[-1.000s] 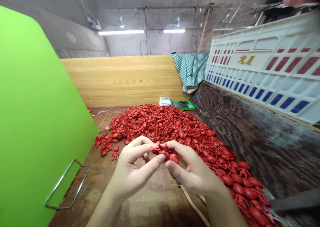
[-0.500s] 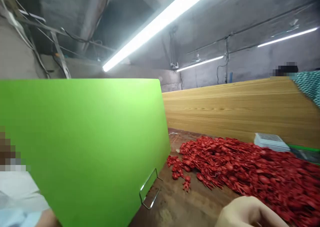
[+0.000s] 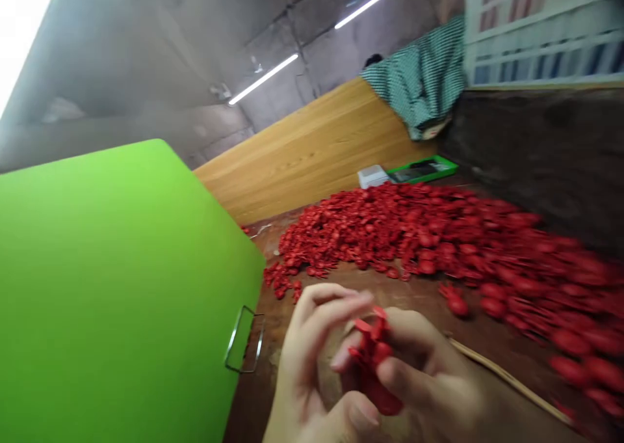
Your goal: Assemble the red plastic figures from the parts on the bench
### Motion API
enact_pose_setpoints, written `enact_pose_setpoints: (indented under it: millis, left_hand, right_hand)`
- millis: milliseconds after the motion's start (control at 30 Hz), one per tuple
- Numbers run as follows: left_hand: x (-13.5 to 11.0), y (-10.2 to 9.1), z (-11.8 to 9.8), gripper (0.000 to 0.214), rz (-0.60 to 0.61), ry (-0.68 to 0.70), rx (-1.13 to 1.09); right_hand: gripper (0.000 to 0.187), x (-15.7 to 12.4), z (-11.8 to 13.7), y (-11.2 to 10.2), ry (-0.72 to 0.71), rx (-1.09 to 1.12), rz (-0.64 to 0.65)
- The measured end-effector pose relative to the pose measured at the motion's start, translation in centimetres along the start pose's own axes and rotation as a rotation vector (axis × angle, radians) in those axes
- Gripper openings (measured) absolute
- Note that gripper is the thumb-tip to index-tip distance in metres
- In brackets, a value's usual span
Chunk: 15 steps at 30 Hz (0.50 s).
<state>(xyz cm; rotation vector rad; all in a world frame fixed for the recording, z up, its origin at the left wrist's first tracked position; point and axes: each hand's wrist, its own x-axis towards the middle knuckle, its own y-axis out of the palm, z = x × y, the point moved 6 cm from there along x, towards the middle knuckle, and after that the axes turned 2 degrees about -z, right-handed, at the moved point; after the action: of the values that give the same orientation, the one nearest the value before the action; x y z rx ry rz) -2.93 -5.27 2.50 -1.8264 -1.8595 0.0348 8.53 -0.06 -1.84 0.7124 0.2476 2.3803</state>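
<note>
My right hand [image 3: 433, 371] pinches a small red plastic lobster-like figure [image 3: 375, 378] between thumb and fingers, its claw-like ends pointing up. My left hand [image 3: 307, 352] curves around the figure's left side, thumb and fingers apart. Its fingertips are blurred close to the claws, and whether they touch is hard to tell. Beyond both hands a large heap of similar red figures [image 3: 390, 228] covers the brown tabletop [image 3: 273, 319]. One loose red figure [image 3: 454, 298] lies just past my right hand.
A bright green panel [image 3: 121, 267] with a wire stand [image 3: 244, 339] rises at left. Behind the heap are a wood-grain board [image 3: 292, 150], a white ridged block [image 3: 373, 176], a green-edged tray [image 3: 424, 170] and a checked cloth [image 3: 419, 79]. A thin tan stick [image 3: 507, 375] lies by my right forearm.
The view has swung right and tilted down. Both my hands now show together with a red figure held in the right; earlier only part of one hand showed at the bottom.
</note>
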Motion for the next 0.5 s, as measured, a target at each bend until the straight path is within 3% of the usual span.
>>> enact_pose_setpoints:
  millis: [100,233,500]
  left_hand:
    - [1.2,1.1,0.0,0.091,-0.006,-0.066,-0.163]
    - [2.1,2.5,-0.3,0.076,0.051,-0.113,-0.202]
    - [3.5,4.3,-4.1,0.044,-0.215,-0.111,0.136]
  right_hand:
    - [0.056,1.4,2.0,0.5,-0.079,0.224,0.067]
    - [0.058,2.4,2.6,-0.5,-0.166,0.275,0.038]
    - [0.068,2.6,2.1,-0.4,-0.243,0.401,0.037]
